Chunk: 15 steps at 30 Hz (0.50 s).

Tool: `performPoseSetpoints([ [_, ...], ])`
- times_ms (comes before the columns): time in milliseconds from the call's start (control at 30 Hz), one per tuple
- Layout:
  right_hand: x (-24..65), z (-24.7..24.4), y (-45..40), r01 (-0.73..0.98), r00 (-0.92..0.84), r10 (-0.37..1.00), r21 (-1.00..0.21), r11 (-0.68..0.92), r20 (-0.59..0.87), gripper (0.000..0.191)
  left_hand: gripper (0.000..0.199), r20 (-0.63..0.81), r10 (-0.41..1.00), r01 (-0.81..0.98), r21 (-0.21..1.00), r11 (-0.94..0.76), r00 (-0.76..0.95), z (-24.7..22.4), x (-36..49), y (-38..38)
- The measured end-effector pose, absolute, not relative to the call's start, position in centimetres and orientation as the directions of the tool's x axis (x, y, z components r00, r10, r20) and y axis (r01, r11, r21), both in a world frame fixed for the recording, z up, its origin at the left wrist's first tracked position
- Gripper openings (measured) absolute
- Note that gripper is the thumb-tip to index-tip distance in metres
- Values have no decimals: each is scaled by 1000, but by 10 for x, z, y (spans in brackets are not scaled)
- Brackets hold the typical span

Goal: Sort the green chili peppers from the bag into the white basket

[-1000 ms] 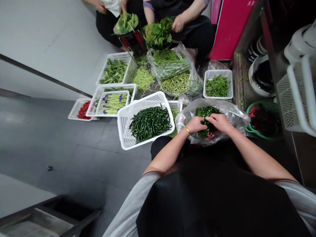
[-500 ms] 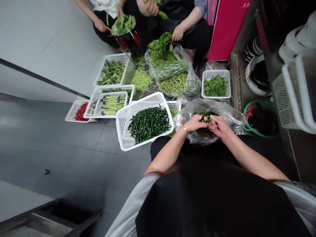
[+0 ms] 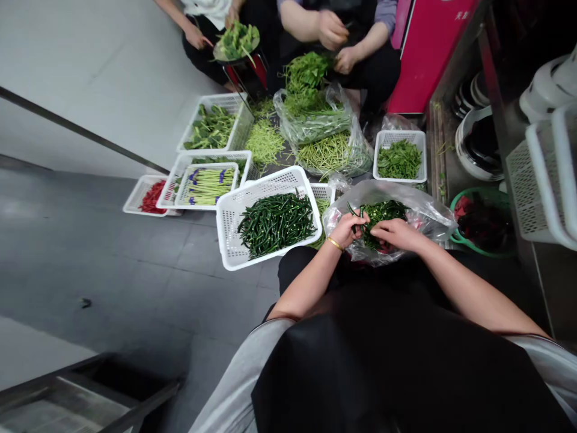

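Observation:
My left hand (image 3: 346, 230), with a gold bracelet at the wrist, is closed around a few dark green chili peppers whose tips stick out past the fingers. My right hand (image 3: 394, 233) reaches over the open clear plastic bag (image 3: 428, 207), its fingers pinched together at the peppers; what they grip is too small to make out. A heap of green chili peppers (image 3: 385, 210) lies in the bag in front of me. Just left of the bag, a white perforated basket (image 3: 232, 231) holds a large pile of similar green chilies (image 3: 276, 222).
White baskets of greens (image 3: 211, 127), tied green stalks (image 3: 210, 185) and red peppers (image 3: 152, 196) stand at the left. Ahead are a bag of leafy stems (image 3: 322, 123) and two seated people. A green basin (image 3: 469, 240) and a metal shelf edge are on the right.
My hands have drawn apart, the left keeping several chilies, the right lowering to the bag's heap. The view has shifted slightly. Across from me, a person's raised hand has come down near the other.

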State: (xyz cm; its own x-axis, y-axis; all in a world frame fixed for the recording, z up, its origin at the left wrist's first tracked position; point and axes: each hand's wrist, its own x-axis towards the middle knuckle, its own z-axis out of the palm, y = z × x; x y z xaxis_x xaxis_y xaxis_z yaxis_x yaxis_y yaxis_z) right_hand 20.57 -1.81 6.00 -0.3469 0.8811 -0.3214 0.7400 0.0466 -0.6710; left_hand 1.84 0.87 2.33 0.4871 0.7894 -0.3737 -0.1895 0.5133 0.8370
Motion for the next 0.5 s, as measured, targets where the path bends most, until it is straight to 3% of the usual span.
performPoseSetpoints([
  [100,183,47,-39,733,-375,883,-674,95,-283,34,29,-371,810,-143,867,477,454,26,21,2],
  [167,176,42,-57,743,-468,850,-628,229,-243,31,28,-338,779,10,920,392,528,29,20,-5],
  [233,177,40,-73,710,-613,735,-609,354,-288,24,27,-248,705,166,969,184,665,34,16,-14],
  [300,186,42,-83,701,-673,630,-606,376,-387,18,24,-150,640,194,981,2,754,40,11,-20],
  [333,194,45,-85,726,-655,621,-588,357,-430,17,22,-127,643,171,985,-6,755,42,9,-21],
  [400,212,49,-79,823,-525,715,-489,288,-463,22,21,-163,701,76,985,154,694,46,6,-19],
  [500,234,43,-55,957,-250,881,-238,163,-401,28,19,-334,714,-100,866,491,615,48,4,-8],
])
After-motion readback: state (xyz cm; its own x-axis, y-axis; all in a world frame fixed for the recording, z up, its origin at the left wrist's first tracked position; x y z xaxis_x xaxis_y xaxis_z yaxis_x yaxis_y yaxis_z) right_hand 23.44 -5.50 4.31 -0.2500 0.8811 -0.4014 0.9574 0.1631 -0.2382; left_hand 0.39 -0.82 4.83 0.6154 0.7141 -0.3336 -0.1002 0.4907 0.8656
